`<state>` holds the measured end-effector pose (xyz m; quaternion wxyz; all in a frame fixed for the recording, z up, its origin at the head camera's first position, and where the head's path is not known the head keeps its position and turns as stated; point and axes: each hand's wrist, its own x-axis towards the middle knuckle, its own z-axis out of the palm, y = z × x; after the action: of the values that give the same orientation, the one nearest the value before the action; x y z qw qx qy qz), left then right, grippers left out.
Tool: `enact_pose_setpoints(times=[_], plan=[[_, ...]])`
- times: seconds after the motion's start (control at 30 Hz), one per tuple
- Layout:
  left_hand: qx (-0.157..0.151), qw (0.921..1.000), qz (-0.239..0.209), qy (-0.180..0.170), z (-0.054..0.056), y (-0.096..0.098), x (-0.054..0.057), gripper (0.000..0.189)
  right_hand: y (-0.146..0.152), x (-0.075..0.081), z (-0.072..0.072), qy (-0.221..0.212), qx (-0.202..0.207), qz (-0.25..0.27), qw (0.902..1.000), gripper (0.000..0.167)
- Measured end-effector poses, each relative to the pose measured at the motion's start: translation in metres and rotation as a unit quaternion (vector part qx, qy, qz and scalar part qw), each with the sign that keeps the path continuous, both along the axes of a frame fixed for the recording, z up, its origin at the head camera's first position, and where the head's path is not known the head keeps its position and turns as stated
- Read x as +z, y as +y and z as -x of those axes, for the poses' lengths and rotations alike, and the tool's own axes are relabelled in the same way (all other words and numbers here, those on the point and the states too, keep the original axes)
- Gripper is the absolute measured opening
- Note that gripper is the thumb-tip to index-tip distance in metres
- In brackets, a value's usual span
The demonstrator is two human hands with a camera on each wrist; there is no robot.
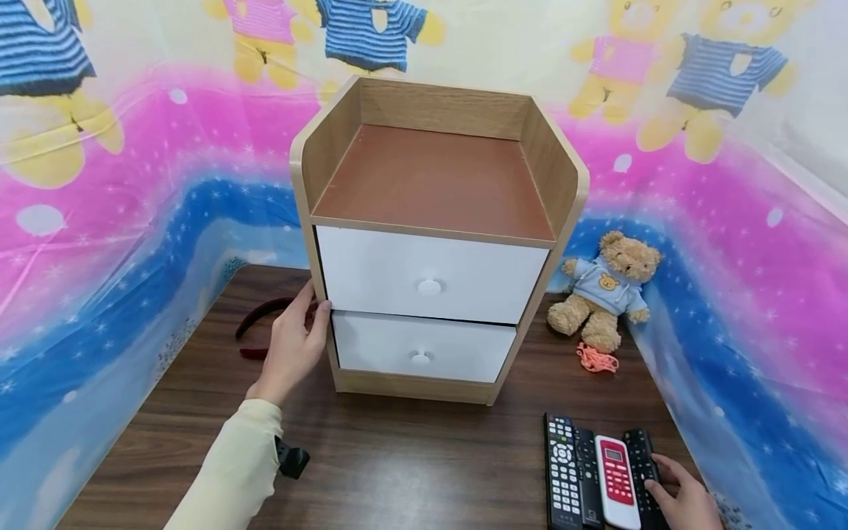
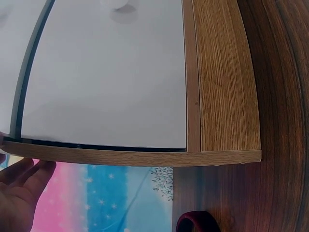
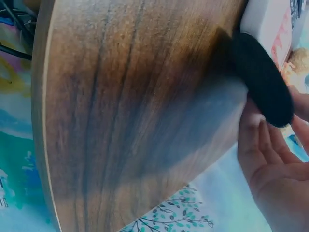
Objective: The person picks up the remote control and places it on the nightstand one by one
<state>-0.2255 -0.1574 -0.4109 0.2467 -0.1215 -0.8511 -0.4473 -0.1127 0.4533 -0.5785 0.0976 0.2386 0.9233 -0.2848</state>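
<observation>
1. Left hand (image 1: 291,350) pinches the left front edge of a boxy, light wood-look cabinet (image 1: 417,384), probably just steadying it.
2. Cabinet's on a dark brown wood-grain table (image 1: 411,456), round white knobs (image 1: 429,287) facing front, so pretty reachable.
3. Four slim plastic remotes (image 1: 616,478), three black, one white-and-red, sit side by side; right hand (image 1: 685,500) grips the rightmost black one (image 1: 640,458), maybe squaring the row.

The head view is bright and even, with a pale glare on the worktop (image 1: 411,475). The left wrist view is dimmer; a soft shadow lies on the white drawer front (image 2: 106,92), and straight edges bend. The right wrist view is hazy and blurred; the black remote (image 3: 263,79) shows almost no detail.
</observation>
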Motion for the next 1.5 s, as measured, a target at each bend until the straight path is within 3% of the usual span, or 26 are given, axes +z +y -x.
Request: enact_pose_setpoints(times=[0.2,0.33,0.47,0.57,0.7,0.83,1.03,1.1,1.23,1.33,1.4,1.5], plan=[[0.002,1.0000,0.000,0.007,-0.001,0.000,0.000,0.052,-0.026,0.036,-0.004,0.103,-0.027,-0.018,0.9942,0.054],[0.002,0.9999,-0.002,0.010,-0.001,-0.001,0.000,0.052,-0.043,0.067,-0.002,0.140,-0.031,-0.022,0.9894,0.052],[-0.001,0.9999,-0.003,0.010,-0.001,0.000,-0.001,0.052,-0.061,0.098,-0.002,0.169,-0.013,-0.027,0.9852,0.054],[-0.003,1.0000,-0.003,0.009,-0.001,0.000,-0.001,0.052,-0.076,0.121,-0.004,0.213,0.017,-0.044,0.9760,0.052],[-0.004,0.9999,-0.003,0.009,0.000,0.000,0.000,0.053,-0.095,0.152,-0.005,0.296,0.055,-0.052,0.9523,0.047],[-0.002,1.0000,-0.003,0.009,-0.001,0.000,0.001,0.053,-0.116,0.181,-0.004,0.373,0.074,-0.017,0.9247,0.046],[0.002,1.0000,0.000,0.004,-0.002,0.000,0.000,0.053,-0.149,0.224,-0.003,0.429,0.097,0.019,0.8979,0.048],[0.000,1.0000,0.000,0.001,-0.001,0.000,-0.001,0.052,-0.161,0.239,-0.003,0.453,0.108,0.030,0.8844,0.049],[-0.007,1.0000,-0.002,0.002,-0.001,0.000,-0.004,0.052,-0.186,0.273,-0.003,0.531,0.159,0.058,0.8306,0.049],[-0.007,0.9999,-0.002,0.007,0.000,0.001,-0.004,0.051,-0.206,0.298,0.000,0.566,0.200,0.077,0.7962,0.047],[-0.006,0.9999,-0.001,0.008,0.000,0.000,-0.003,0.051,-0.221,0.313,0.005,0.566,0.215,0.086,0.7911,0.045],[-0.001,1.0000,0.002,0.006,0.000,-0.002,-0.001,0.052,-0.243,0.332,0.019,0.543,0.226,0.116,0.8001,0.039]])
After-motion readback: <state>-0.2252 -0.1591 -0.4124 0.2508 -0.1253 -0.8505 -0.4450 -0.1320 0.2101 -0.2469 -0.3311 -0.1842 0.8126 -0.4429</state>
